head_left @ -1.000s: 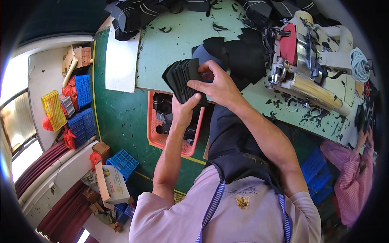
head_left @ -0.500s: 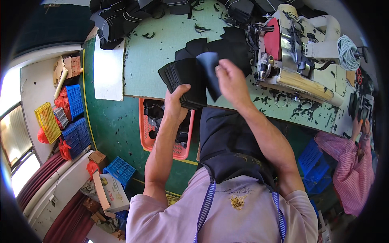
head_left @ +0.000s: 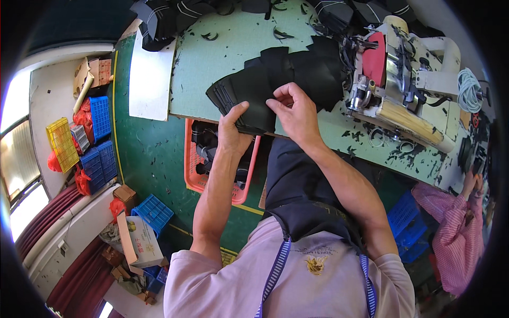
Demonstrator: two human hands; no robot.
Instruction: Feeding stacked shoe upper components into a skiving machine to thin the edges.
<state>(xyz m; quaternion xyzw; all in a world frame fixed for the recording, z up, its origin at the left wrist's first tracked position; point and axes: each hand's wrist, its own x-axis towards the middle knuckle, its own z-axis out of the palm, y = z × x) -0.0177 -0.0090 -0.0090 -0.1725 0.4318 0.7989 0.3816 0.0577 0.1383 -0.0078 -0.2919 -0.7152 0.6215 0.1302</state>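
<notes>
My left hand (head_left: 234, 130) is closed round the lower left of a stack of thin black sheet pieces (head_left: 248, 95), its thumb on top. The stack's left edges fan out in layers, held over the table's front edge. At the stack's right side my right hand (head_left: 299, 116) has thumb and forefinger pinched together, the other fingers curled. Whether a sheet's edge lies in that pinch I cannot make out. Beyond the hands, overlapping black pieces (head_left: 318, 74) spread across the pale green table (head_left: 212, 61) toward a machine (head_left: 389, 79) with a red part.
An orange-red basket (head_left: 243, 197) holding dark pieces stands on the floor under the table's front edge. Black scraps (head_left: 283, 34) litter the tabletop. More black pieces (head_left: 159, 24) lie at the far edge. A person in a pink checked top (head_left: 453, 236) works at the right.
Half a second ago my right hand held a single black piece raised off the stack. That piece no longer shows raised, and the hand is lower, pinched at the stack's right side.
</notes>
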